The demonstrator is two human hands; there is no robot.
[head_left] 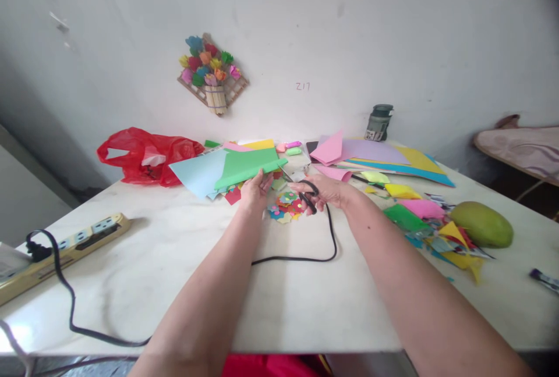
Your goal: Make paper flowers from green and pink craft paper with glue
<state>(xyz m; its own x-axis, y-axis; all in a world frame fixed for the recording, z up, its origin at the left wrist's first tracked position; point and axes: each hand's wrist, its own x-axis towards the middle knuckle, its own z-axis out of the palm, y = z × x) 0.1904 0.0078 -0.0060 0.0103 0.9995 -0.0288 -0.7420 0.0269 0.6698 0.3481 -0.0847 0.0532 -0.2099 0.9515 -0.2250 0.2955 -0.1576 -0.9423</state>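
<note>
- Left arm reaching in from seven o'clock, taking the scissors as the clock's centre; the left hand (257,191) sits thumb uppermost at the edge of the green paper (244,166).
- Right arm coming in from between four and five, the right hand (329,189) turned inward to face the left.
- Left fingers closed narrow, and they've got that green paper pinched, at ten o'clock.
- Right fingers curled round the black handles of the scissors (308,202), blades pointing to eleven, right at the paper's right end; how far they part, I can't tell.
- Now the tabletop (305,301): power strip (70,252) between eight and nine, red plastic bag (151,159) just past nine, light blue paper (198,173) at nine, partly under the green.
- Colourful cut-outs (286,209) crowd in close at seven to eight, and the black cord (297,259) loops past six, running behind the left forearm.
- Bottle (379,123) upright at two, paper scraps (404,218) between three and four, touching the mango (480,224) just past three.
</note>
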